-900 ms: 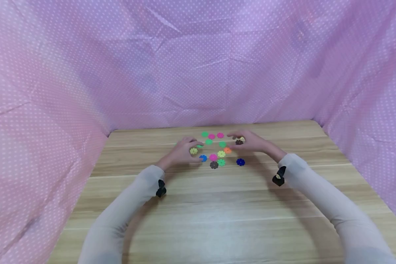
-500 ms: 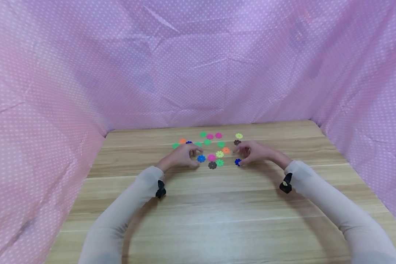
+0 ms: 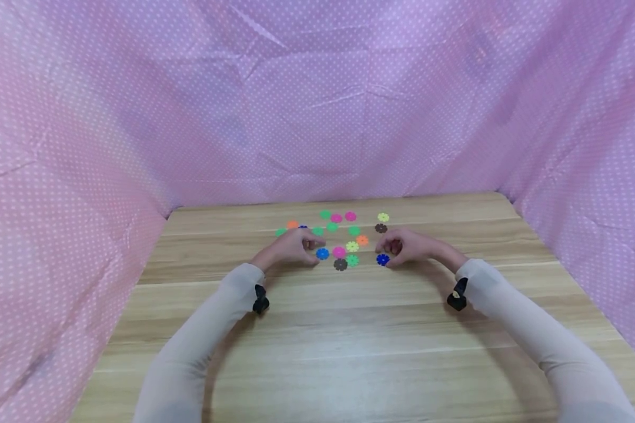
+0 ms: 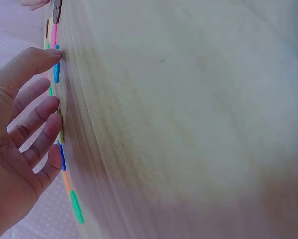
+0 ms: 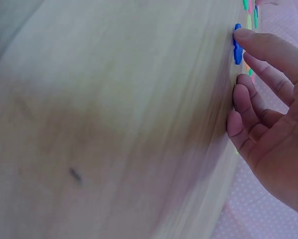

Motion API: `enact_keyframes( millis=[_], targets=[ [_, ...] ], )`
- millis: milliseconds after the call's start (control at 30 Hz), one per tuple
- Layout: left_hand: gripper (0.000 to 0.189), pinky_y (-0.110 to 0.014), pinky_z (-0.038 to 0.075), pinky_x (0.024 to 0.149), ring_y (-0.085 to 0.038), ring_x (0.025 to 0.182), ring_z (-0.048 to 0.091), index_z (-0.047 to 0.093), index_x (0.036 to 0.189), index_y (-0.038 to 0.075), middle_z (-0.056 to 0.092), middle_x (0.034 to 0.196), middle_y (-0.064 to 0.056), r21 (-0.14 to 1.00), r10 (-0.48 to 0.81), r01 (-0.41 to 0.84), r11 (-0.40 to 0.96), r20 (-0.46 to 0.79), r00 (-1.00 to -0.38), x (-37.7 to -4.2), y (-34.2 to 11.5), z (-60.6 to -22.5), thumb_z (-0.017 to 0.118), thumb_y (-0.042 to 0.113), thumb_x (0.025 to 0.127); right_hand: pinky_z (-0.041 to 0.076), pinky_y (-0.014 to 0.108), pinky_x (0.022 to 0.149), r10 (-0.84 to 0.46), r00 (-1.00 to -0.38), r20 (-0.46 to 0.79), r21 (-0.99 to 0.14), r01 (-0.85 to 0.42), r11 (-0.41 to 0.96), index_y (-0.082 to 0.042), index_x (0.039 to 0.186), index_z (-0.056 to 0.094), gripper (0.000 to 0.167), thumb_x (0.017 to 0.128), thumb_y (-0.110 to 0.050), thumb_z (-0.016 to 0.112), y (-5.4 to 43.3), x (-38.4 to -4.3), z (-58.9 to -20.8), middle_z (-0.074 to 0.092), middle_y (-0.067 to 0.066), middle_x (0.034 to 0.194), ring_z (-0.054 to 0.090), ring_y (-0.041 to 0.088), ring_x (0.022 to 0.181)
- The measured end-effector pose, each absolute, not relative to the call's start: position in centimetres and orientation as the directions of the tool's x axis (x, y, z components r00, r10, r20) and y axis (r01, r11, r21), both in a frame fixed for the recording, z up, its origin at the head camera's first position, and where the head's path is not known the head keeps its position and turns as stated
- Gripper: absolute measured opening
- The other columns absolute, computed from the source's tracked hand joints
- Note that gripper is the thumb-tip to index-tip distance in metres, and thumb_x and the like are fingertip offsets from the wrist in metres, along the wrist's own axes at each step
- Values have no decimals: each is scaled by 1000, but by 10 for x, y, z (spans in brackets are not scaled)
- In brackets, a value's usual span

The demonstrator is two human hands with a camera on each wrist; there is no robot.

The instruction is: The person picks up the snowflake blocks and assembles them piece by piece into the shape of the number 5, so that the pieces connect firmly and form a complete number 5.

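Several flat, flower-shaped plastic discs lie on the wooden table. My left hand [image 3: 291, 247] is at the left of the group, fingers loosely bent and thumb beside a blue disc [image 3: 322, 254]. In the left wrist view, that thumb overlaps the blue disc's [image 4: 56, 69] edge; contact is unclear. On the other side, my right hand [image 3: 414, 245] has its thumb at a dark blue disc [image 3: 383, 259]. The right wrist view shows the thumb tip on or just over this disc [image 5: 238, 50], with the other fingers curved near the tabletop. I see nothing held in either hand.
Between the hands are pink [image 3: 339, 252], yellow [image 3: 352, 247], orange [image 3: 362, 240], green [image 3: 352, 260] and brown [image 3: 340, 265] discs. Another brown disc [image 3: 381, 228] sits behind the right hand. A pink dotted cloth [image 3: 317, 117] surrounds the wooden table [image 3: 317, 341].
My right hand has come nearer and slightly right, from the brown and yellow discs to the dark blue one. My left hand has lowered, uncovering discs behind it and hiding a yellow one.
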State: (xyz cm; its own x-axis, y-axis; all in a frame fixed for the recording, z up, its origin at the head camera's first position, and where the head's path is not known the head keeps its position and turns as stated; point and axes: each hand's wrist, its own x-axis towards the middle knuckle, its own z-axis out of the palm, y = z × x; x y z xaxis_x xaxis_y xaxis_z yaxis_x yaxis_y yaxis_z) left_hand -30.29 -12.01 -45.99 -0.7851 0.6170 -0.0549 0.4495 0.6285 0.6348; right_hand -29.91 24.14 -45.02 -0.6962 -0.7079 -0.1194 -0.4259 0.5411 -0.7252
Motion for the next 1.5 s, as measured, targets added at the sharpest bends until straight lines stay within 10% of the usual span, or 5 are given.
enact_keyframes(
  millis=[1500],
  targets=[
    [20,-26,53,77,-15,86,59,79,101,13,69,92,-1,693,581,367,620,-91,-809,-308,-109,-457,86,16,82,48,24,76,-696,-696,-177,-750,-363,554,-2,105,69,30,78,0,83,235,-301,-448,63,15,96,56,23,90]
  ],
)
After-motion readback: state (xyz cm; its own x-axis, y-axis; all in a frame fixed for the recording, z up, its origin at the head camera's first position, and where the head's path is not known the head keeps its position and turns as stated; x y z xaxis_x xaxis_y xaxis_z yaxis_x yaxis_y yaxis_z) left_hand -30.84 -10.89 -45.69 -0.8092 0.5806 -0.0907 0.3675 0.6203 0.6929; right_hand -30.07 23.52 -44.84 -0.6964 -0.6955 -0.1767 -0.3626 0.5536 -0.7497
